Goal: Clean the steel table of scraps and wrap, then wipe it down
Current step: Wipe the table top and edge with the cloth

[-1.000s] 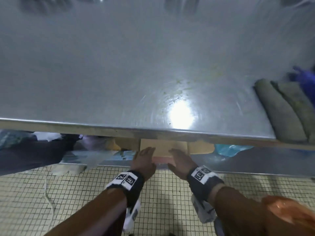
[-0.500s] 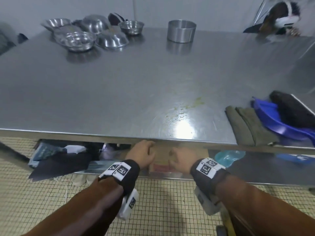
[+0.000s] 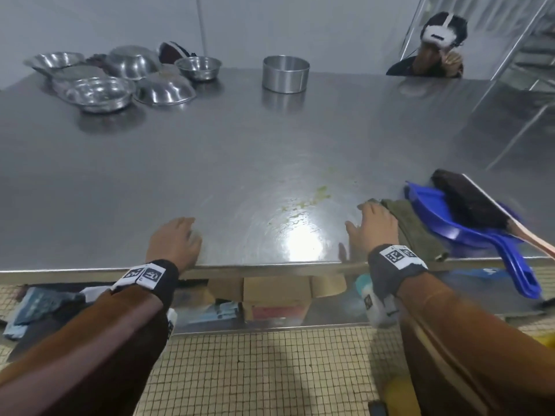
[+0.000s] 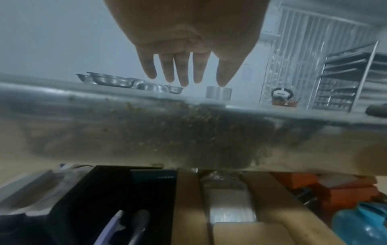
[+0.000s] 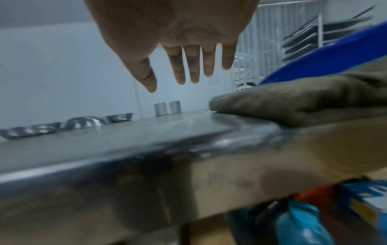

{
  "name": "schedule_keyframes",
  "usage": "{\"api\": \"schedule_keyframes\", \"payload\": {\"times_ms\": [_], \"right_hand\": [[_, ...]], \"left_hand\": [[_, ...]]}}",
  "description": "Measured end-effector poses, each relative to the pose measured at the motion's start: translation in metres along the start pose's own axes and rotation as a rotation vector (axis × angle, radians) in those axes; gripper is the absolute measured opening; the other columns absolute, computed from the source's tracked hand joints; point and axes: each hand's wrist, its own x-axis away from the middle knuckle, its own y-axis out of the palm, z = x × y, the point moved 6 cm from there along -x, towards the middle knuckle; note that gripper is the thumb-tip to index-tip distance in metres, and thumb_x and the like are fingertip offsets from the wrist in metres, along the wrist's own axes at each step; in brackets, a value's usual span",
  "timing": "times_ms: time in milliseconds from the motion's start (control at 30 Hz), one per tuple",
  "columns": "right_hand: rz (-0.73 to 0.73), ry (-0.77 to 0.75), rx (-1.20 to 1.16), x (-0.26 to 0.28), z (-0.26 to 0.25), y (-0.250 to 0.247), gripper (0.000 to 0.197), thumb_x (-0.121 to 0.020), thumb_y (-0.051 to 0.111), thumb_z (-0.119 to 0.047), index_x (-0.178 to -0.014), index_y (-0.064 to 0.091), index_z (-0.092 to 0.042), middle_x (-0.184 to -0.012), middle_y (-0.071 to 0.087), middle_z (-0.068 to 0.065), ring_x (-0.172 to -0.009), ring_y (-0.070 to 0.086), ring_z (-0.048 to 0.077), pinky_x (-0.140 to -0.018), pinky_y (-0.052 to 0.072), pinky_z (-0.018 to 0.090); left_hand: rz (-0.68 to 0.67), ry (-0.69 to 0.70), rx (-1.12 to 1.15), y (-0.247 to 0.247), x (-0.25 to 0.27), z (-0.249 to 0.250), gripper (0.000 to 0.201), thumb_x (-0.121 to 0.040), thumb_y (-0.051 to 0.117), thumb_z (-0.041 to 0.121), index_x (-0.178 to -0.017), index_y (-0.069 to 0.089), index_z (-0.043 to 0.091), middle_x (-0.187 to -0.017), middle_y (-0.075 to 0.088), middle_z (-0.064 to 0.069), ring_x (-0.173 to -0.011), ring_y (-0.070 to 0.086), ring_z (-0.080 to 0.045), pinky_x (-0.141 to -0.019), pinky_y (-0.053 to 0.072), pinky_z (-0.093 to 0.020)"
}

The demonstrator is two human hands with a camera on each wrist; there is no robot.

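Observation:
The steel table [image 3: 240, 151] carries a greenish smear [image 3: 318, 196] near its front edge. My left hand [image 3: 175, 240] is over the front edge, fingers straight, holding nothing; the left wrist view shows the left hand [image 4: 184, 66] above the table rim. My right hand [image 3: 374, 225] hovers open just left of a folded olive cloth [image 3: 417, 228], its outer fingers close over the cloth's near end. In the right wrist view the right hand [image 5: 188, 66] is spread above the surface, with the cloth [image 5: 303, 102] to its right.
A blue dustpan [image 3: 468, 223] with a dark brush [image 3: 468, 199] lies right of the cloth. Steel bowls [image 3: 99, 94] and a round tin [image 3: 285, 73] stand at the back. A person [image 3: 435, 49] is behind the far edge. Cardboard boxes [image 3: 276, 292] sit on the shelf below.
Both hands left the box on the lower shelf and rose to the tabletop; the right one moved toward the cloth. My head lifted, so the back of the table came into sight.

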Motion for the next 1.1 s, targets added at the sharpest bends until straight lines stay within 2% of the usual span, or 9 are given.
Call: {"api": "schedule_keyframes", "payload": {"times_ms": [67, 133, 300, 433, 633, 767, 967, 1033, 1100], "right_hand": [[-0.001, 0.111, 0.065, -0.005, 0.025, 0.007, 0.057, -0.091, 0.047, -0.042, -0.140, 0.035, -0.014, -0.151, 0.031, 0.004, -0.143, 0.021, 0.024, -0.115, 0.013, 0.048], [-0.053, 0.208, 0.099, -0.008, 0.048, 0.015, 0.063, -0.091, 0.045, -0.047, -0.144, 0.029, -0.016, -0.156, 0.022, 0.003, -0.146, 0.012, 0.025, -0.116, 0.008, 0.054], [-0.168, 0.319, 0.069, -0.008, 0.079, 0.031, 0.064, -0.089, 0.031, -0.065, -0.146, 0.015, -0.042, -0.160, 0.002, -0.005, -0.147, -0.004, 0.031, -0.114, 0.001, 0.059], [-0.208, 0.399, 0.059, -0.014, 0.079, 0.032, 0.060, -0.089, 0.029, -0.067, -0.144, 0.012, -0.050, -0.159, -0.002, -0.008, -0.145, 0.004, 0.034, -0.112, 0.007, 0.060], [-0.200, 0.486, 0.093, -0.021, 0.068, 0.033, 0.050, -0.095, 0.024, -0.054, -0.144, 0.017, -0.047, -0.158, 0.004, -0.014, -0.141, 0.011, 0.034, -0.110, 0.010, 0.058], [-0.240, 0.470, 0.135, -0.028, 0.052, 0.037, 0.049, -0.096, 0.025, -0.046, -0.144, 0.020, -0.039, -0.159, 0.007, -0.008, -0.143, 0.008, 0.031, -0.112, 0.011, 0.058], [-0.258, 0.441, 0.092, -0.022, 0.011, 0.033, 0.048, -0.099, 0.023, -0.040, -0.147, 0.016, -0.041, -0.158, 0.010, -0.013, -0.143, 0.006, 0.033, -0.110, 0.014, 0.058], [-0.252, 0.364, 0.090, -0.018, -0.002, 0.032, 0.049, -0.098, 0.026, -0.044, -0.147, 0.018, -0.041, -0.157, 0.014, -0.011, -0.142, 0.010, 0.034, -0.111, 0.016, 0.056], [-0.226, 0.215, 0.127, -0.014, -0.004, 0.028, 0.056, -0.093, 0.029, -0.057, -0.146, 0.020, -0.041, -0.156, 0.019, -0.008, -0.139, 0.018, 0.035, -0.110, 0.021, 0.051]], "left_hand": [[-0.017, -0.010, -0.091, 0.005, -0.004, -0.012, 0.051, -0.091, 0.047, 0.030, -0.136, 0.044, 0.007, -0.144, 0.041, -0.017, -0.133, 0.036, -0.034, -0.109, 0.027, -0.044], [-0.054, -0.015, -0.180, 0.011, -0.008, -0.021, 0.056, -0.092, 0.047, 0.033, -0.142, 0.034, 0.010, -0.151, 0.030, -0.012, -0.141, 0.024, -0.031, -0.112, 0.019, -0.046], [-0.096, 0.020, -0.217, 0.025, -0.014, -0.027, 0.055, -0.097, 0.036, 0.037, -0.146, 0.026, 0.013, -0.156, 0.018, -0.008, -0.144, 0.012, -0.027, -0.114, 0.009, -0.049], [-0.110, 0.029, -0.213, 0.032, -0.019, -0.031, 0.055, -0.098, 0.030, 0.037, -0.147, 0.022, 0.016, -0.157, 0.014, -0.005, -0.145, 0.010, -0.023, -0.114, 0.005, -0.048], [-0.088, 0.045, -0.202, 0.031, -0.018, -0.030, 0.055, -0.098, 0.026, 0.038, -0.148, 0.018, 0.018, -0.158, 0.011, -0.003, -0.146, 0.009, -0.021, -0.115, 0.001, -0.046], [-0.096, 0.043, -0.186, 0.030, -0.017, -0.028, 0.055, -0.098, 0.024, 0.038, -0.149, 0.015, 0.019, -0.158, 0.009, -0.002, -0.146, 0.006, -0.020, -0.115, -0.003, -0.044], [-0.111, 0.047, -0.184, 0.032, -0.016, -0.030, 0.056, -0.097, 0.021, 0.041, -0.149, 0.012, 0.020, -0.158, 0.006, -0.001, -0.146, 0.004, -0.019, -0.116, -0.004, -0.044], [-0.115, 0.047, -0.172, 0.033, -0.016, -0.031, 0.057, -0.097, 0.021, 0.042, -0.149, 0.011, 0.021, -0.159, 0.005, -0.001, -0.146, 0.003, -0.019, -0.116, -0.004, -0.044], [-0.119, 0.048, -0.161, 0.033, -0.015, -0.031, 0.057, -0.097, 0.021, 0.042, -0.149, 0.011, 0.021, -0.159, 0.004, -0.001, -0.146, 0.002, -0.018, -0.116, -0.003, -0.043]]}}
